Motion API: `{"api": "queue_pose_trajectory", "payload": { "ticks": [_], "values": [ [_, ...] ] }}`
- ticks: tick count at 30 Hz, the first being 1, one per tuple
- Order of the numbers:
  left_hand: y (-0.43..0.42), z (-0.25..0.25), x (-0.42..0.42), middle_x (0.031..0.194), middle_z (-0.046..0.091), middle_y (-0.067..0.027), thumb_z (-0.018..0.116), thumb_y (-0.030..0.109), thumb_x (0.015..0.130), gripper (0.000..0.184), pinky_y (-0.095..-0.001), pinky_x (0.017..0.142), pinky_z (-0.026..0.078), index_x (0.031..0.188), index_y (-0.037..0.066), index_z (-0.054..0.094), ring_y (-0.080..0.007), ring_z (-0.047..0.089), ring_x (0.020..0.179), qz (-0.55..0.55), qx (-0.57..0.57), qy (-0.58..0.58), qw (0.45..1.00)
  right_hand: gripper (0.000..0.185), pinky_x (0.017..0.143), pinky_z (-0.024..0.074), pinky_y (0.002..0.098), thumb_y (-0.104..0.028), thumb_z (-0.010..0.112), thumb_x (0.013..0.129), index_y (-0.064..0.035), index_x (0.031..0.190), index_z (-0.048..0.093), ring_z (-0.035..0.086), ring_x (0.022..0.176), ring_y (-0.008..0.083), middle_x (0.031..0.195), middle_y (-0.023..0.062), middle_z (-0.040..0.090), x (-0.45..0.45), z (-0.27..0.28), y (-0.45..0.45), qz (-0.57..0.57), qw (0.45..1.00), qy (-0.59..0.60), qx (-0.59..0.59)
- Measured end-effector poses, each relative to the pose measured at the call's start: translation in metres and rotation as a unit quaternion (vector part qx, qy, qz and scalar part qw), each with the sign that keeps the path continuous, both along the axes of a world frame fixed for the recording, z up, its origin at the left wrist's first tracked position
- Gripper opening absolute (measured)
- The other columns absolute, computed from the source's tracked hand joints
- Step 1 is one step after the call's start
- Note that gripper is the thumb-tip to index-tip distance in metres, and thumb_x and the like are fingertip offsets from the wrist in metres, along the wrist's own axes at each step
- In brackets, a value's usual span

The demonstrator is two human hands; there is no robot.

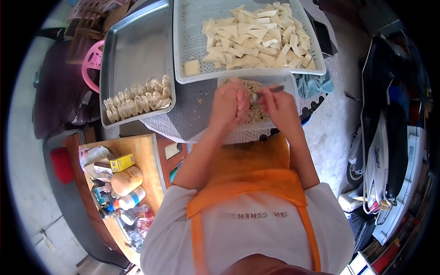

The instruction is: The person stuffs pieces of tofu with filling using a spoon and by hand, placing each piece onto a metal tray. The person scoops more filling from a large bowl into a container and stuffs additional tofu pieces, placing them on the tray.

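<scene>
- Spoon is clamped in your right hand's fingers, low over the tub, likely so crumbs drop back into the filling.
- Your left hand curls just beside it; you can't tell whether those fingers grip anything.
- Wedges fill the white tray beyond, seemingly within your reach.
- Pieces line the metal tray's near end, perhaps packed for support.

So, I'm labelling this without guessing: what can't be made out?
All in the head view:
Whatever the left hand may hold: concealed by the hand itself.
Parts of the brown crumbly mixture in the white plastic tub: covered by that and the right hand.
Print on the small yellow box: too small.
Far end of the white perforated plastic tray: cut off by the top edge.
</scene>
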State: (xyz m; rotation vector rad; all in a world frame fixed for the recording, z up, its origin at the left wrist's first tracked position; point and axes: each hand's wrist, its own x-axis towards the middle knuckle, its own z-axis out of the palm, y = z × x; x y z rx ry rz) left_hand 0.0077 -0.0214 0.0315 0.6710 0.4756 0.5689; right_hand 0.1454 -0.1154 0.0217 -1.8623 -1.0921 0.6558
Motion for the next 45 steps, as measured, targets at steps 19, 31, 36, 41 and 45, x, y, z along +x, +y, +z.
{"api": "queue_pose_trajectory", "payload": {
  "ticks": [19,31,36,41,45],
  "values": [
    [-0.005,0.006,0.014,0.077,0.055,-0.0027,0.041,0.025,0.098,0.025,-0.0241,0.052,0.043,0.100,0.004,0.055,-0.0112,0.051,0.060,0.027,0.085,0.109,0.990,0.025,0.046,0.0450,0.0212,-0.019,0.049,0.095,0.0006,0.088,0.062,0.055,0.049,0.0092,0.065,0.0057,0.062,0.008,0.045,-0.014,-0.036,0.943,0.282,0.173],
    [-0.004,0.003,0.007,0.073,0.054,-0.0008,0.041,0.028,0.097,0.027,-0.0209,0.050,0.037,0.098,0.006,0.056,-0.0089,0.049,0.058,-0.025,0.142,0.128,0.981,0.021,0.043,0.0384,0.0193,-0.013,0.046,0.096,-0.0020,0.084,0.059,0.047,0.045,0.0059,0.061,0.0032,0.058,0.007,0.049,-0.020,-0.153,0.940,0.195,0.235],
    [-0.002,0.001,0.012,0.079,0.056,-0.0024,0.030,0.040,0.099,0.043,-0.0215,0.051,0.039,0.098,0.005,0.055,-0.0110,0.052,0.063,0.006,0.087,0.145,0.985,0.021,0.045,0.0389,0.0192,-0.015,0.044,0.097,-0.0020,0.088,0.058,0.047,0.047,0.0059,0.063,0.0035,0.059,-0.015,0.038,-0.013,-0.075,0.944,0.223,0.232],
    [-0.002,-0.011,0.011,0.084,0.058,-0.0044,0.025,0.048,0.098,0.051,-0.0235,0.054,0.042,0.101,0.007,0.055,-0.0122,0.054,0.066,0.011,0.027,0.093,0.995,0.021,0.050,0.0496,0.0279,-0.010,0.047,0.094,0.0006,0.084,0.062,0.063,0.055,0.0146,0.066,0.0081,0.064,-0.028,0.026,-0.003,-0.048,0.982,-0.044,0.179],
    [-0.006,-0.005,0.014,0.085,0.058,-0.0058,0.023,0.053,0.097,0.056,-0.0264,0.059,0.046,0.103,0.007,0.054,-0.0130,0.055,0.073,0.014,0.043,0.086,0.995,0.022,0.050,0.0484,0.0251,-0.012,0.046,0.095,0.0001,0.085,0.061,0.061,0.054,0.0114,0.066,0.0059,0.063,-0.025,0.028,-0.005,-0.073,0.976,0.059,0.196]
  ]
}}
